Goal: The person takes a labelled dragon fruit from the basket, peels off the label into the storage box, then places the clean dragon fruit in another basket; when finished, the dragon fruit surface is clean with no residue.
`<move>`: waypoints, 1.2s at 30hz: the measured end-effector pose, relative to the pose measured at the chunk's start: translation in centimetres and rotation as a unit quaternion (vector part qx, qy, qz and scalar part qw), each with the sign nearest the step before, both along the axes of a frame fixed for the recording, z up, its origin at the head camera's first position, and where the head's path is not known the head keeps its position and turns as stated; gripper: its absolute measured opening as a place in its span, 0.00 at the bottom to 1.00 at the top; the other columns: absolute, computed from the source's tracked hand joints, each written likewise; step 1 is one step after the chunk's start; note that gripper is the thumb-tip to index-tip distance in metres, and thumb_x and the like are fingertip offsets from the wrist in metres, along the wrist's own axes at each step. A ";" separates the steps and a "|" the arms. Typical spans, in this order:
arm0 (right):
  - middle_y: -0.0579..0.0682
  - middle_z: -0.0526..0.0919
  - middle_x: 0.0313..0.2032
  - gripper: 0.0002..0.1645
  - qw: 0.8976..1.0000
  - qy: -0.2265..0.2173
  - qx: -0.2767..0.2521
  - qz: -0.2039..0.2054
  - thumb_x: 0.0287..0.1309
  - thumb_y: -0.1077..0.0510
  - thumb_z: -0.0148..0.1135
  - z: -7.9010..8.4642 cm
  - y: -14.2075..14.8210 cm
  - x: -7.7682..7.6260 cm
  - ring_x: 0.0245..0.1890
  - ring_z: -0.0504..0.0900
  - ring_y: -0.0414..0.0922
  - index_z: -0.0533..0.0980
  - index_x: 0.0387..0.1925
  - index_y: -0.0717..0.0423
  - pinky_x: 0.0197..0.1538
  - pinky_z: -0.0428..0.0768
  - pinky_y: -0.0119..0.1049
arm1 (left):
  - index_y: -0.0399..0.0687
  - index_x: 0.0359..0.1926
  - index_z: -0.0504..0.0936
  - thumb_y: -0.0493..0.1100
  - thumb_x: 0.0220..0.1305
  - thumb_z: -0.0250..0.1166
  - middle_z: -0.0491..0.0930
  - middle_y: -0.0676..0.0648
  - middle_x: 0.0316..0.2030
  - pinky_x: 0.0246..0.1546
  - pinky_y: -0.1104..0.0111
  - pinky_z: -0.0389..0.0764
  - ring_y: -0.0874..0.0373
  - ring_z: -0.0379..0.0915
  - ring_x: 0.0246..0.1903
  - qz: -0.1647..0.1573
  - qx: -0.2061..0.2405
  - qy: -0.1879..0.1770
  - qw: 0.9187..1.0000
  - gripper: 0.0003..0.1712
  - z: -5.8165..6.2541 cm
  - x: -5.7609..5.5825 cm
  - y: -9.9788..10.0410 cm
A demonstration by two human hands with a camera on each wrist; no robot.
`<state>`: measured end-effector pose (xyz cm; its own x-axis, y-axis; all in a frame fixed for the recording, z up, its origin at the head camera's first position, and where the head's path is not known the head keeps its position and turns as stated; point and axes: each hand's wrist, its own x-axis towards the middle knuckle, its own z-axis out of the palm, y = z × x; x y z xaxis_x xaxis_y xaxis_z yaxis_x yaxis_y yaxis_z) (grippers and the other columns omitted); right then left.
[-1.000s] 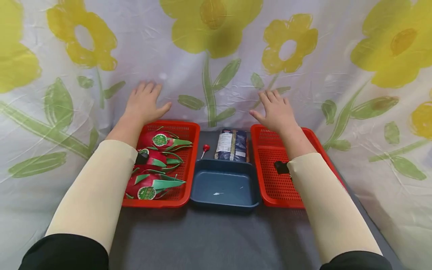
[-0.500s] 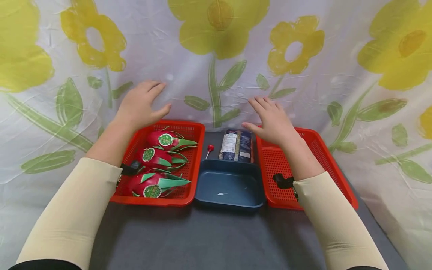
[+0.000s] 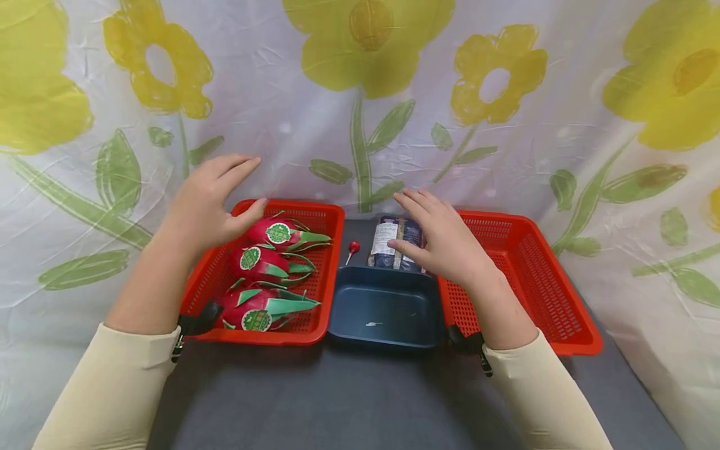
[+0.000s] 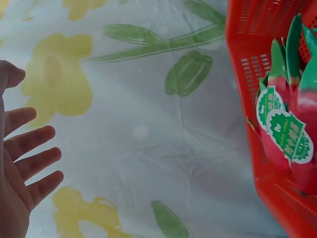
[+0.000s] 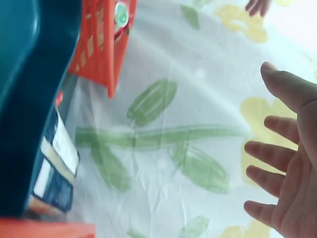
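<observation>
My left hand (image 3: 205,203) hovers over the back left part of the left red basket (image 3: 332,275), fingers extended and nothing held. In that basket lie three dragon fruits: a back one (image 3: 259,232), a middle one (image 3: 264,262) and a front one (image 3: 242,306), each with a green sticker. Fingers spread and holding nothing, my right hand (image 3: 447,240) is above the gap between the dark packet (image 3: 385,240) and the right red basket (image 3: 540,269). It hides part of the packet. In the left wrist view the left hand (image 4: 22,163) shows spread fingers.
A dark blue tray (image 3: 385,309) stands between the two baskets, with a small white mark inside. Behind it lie a red lollipop (image 3: 353,247) and the packet. A flower-printed curtain (image 3: 270,112) rises close behind, above the grey table (image 3: 304,394).
Both hands have drawn back toward the body and lower, the left also shifting left, the right slightly inward over the packet. The fruits, tray and baskets stay in place.
</observation>
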<state>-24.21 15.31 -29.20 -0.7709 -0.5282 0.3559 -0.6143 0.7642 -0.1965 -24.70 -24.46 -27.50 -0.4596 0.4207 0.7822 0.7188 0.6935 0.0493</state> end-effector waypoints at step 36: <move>0.47 0.79 0.59 0.31 0.976 -0.007 -0.056 0.213 0.66 0.46 0.68 -6.8 -11.4 3.8 0.54 0.79 0.41 0.76 0.67 0.51 0.57 0.79 0.33 | 0.29 0.56 0.83 0.39 0.53 0.69 0.81 0.29 0.50 0.55 0.83 0.71 0.64 0.74 0.56 0.041 0.220 -0.046 0.973 0.29 -11.2 12.9 -2.7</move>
